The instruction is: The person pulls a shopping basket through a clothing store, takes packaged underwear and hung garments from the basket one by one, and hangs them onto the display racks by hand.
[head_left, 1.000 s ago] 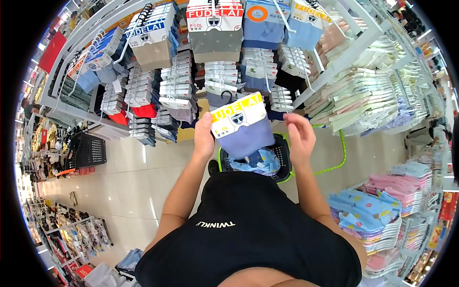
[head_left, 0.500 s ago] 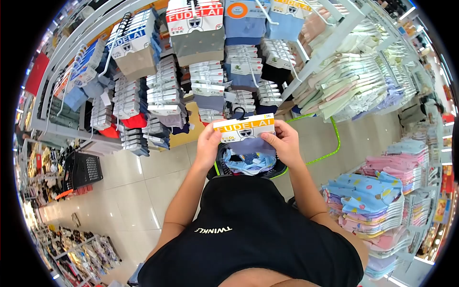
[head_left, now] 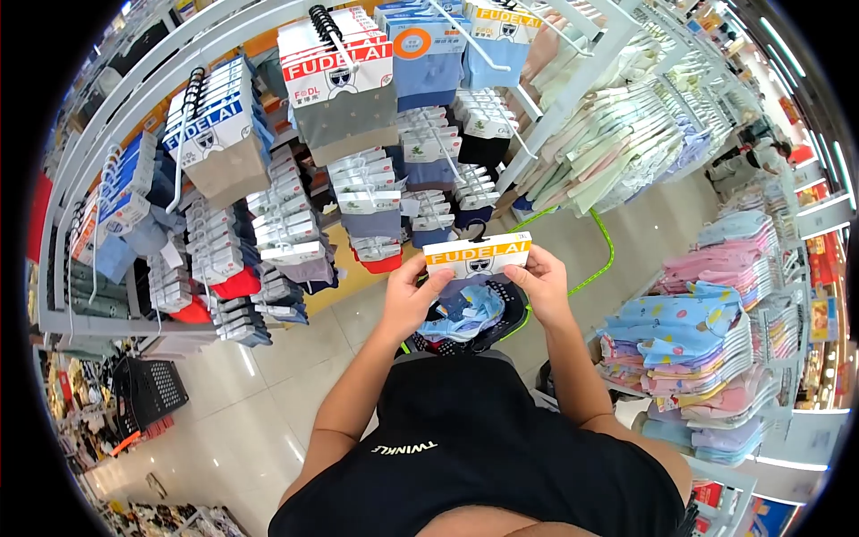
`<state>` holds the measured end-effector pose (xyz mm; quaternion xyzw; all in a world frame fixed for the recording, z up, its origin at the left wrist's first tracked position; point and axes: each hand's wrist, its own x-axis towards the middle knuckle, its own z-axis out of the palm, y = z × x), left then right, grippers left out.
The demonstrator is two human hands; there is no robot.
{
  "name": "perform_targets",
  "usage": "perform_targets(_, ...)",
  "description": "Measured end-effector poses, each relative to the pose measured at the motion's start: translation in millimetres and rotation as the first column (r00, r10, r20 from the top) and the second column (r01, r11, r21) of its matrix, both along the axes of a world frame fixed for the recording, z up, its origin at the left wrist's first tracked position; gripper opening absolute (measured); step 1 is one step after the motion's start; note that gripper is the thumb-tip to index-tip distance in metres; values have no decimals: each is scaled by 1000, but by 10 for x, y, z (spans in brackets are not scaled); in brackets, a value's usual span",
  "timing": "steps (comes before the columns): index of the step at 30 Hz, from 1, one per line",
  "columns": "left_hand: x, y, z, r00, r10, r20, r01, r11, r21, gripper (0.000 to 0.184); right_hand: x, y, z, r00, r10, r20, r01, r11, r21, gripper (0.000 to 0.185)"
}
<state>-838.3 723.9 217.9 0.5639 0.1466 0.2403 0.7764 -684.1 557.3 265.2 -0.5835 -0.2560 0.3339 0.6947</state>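
Observation:
In the middle of the head view, a pack of underwear has a white and orange card header marked FUDELAI, a black hook on top and grey-purple cloth below. My left hand pinches its left end, thumb on the front. At the right end, my right hand grips it the same way. Beneath the pack stands a black basket holding light blue patterned garments. The pack and my hands partly cover the basket.
Ahead is a rack of hanging underwear packs on metal hooks. Pale clothes hang at the upper right, and folded children's clothes at the right. A green-edged frame extends beyond the basket. Another black basket stands left.
My hands and the pack sit slightly lower and further right in view. The pack is tilted more, showing less cloth. The rack has shifted left and down as my head turned.

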Motion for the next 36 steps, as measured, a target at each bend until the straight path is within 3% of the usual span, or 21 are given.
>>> perform_targets(7,578,199,226,997,-58,-48,63,992,107,35,427,6,67,993,-108,43,109,994,-23,34)
perform_targets(12,1281,148,419,997,-79,-23,82,982,171,36,1231,-33,155,989,-48,143,47,999,8,33)
perform_targets(13,1453,108,483,998,-56,29,49,981,189,34,1423,-24,169,989,-47,140,43,999,31,33)
perform_targets(18,2205,54,757,997,65,-38,-49,938,343,32,2223,54,379,989,-24,143,7,993,120,33)
perform_targets(24,2856,345,910,972,223,76,-235,880,413,33,2907,522,531,990,25,140,-58,971,233,34)
perform_targets(29,3144,715,1078,932,327,156,-359,773,524,32,3221,1019,600,984,11,179,-62,958,279,37)
perform_targets(36,3278,1156,1209,908,395,142,-406,738,539,33,3241,1505,755,977,-32,210,-58,911,408,36)
